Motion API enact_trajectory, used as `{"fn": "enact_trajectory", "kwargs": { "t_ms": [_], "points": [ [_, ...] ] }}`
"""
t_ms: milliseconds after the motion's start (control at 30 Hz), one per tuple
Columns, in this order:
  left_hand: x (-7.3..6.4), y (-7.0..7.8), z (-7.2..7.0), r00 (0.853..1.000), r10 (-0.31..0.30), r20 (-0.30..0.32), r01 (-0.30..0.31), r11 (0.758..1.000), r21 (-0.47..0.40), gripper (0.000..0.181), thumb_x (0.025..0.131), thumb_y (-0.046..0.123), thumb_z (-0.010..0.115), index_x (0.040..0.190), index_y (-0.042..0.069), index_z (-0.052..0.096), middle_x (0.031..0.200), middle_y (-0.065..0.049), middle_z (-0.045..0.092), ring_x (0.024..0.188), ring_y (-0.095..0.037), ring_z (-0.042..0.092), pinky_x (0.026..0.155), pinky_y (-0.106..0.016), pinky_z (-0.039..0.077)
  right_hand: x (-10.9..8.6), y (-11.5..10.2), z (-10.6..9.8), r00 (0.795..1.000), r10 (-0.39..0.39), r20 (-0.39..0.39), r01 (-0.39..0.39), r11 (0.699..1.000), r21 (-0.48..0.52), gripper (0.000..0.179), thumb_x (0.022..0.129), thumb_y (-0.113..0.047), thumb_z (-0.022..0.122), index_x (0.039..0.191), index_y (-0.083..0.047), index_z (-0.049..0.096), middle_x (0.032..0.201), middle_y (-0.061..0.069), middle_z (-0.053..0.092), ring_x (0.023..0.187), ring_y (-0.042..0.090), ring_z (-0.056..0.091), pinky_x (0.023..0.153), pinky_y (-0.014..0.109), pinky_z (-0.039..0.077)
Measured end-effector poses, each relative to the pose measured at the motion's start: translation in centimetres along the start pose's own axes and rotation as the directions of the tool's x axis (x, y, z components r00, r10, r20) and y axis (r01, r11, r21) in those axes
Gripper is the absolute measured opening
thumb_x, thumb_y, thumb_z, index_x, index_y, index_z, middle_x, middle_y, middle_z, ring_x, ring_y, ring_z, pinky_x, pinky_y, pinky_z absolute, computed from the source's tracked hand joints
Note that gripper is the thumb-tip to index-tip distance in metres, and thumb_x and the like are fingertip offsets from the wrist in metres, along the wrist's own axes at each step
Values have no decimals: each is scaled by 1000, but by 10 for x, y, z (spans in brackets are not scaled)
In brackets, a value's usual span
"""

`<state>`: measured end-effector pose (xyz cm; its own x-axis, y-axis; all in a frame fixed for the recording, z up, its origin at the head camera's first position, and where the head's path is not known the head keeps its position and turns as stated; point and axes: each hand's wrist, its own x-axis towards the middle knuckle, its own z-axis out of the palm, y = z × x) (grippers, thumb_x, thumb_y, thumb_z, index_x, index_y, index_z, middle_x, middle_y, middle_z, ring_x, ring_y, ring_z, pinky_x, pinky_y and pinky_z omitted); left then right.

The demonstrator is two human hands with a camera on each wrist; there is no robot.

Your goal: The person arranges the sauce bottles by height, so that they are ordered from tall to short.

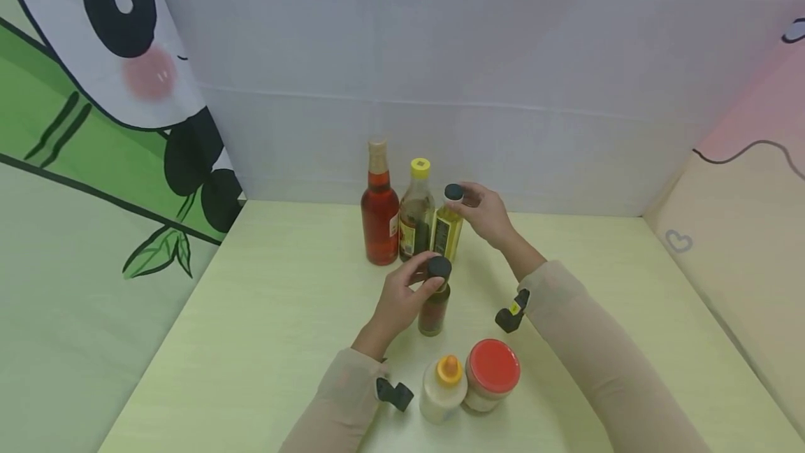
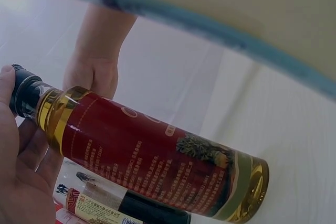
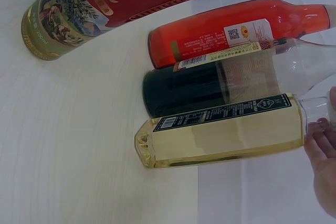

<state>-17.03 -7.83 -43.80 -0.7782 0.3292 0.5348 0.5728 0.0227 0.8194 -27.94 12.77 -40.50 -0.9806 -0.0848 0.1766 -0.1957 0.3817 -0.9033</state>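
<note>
My left hand (image 1: 397, 305) grips an olive oil bottle (image 2: 152, 150) with a dark red label just under its black cap (image 1: 439, 268). The bottle stands upright in the head view, nearer to me than the rest of the group. Around the neck of a square bottle of pale yellow liquid (image 3: 226, 137), black-capped too, are the fingers of my right hand (image 1: 489, 218). That bottle is at the right end of a row. Beside it come a clear bottle with a yellow cap and dark contents (image 1: 416, 212), then a red bottle (image 1: 380, 226) on the left.
A squeeze bottle with an orange-yellow top (image 1: 443, 390) and a red-lidded jar (image 1: 492, 376) stand close together at the front, between my forearms. Behind the row rises a pale cloth wall (image 1: 302, 124). Printed cloth walls flank the light table (image 1: 270, 299).
</note>
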Motion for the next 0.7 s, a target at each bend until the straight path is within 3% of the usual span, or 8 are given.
{"fn": "enact_trajectory", "kwargs": {
  "t_ms": [433,700],
  "points": [
    [0,5,0,1000,5,4,-6,1000,4,32,87,-12,64,118,-14,56,107,-28,64,96,-41,64,84,-49,53,-5,-5,-5,1000,20,23,-19,999,-25,57,91,-25,71,140,-3,50,133,16,57,121,30,54,98,45,45],
    [1,6,0,1000,-14,4,14,1000,10,32,88,-9,65,119,-12,57,107,-27,64,97,-39,64,86,-47,53,-12,-6,-16,999,6,33,-7,1000,12,61,91,-27,72,142,-3,47,135,16,54,123,29,52,99,42,45]
  ]
}}
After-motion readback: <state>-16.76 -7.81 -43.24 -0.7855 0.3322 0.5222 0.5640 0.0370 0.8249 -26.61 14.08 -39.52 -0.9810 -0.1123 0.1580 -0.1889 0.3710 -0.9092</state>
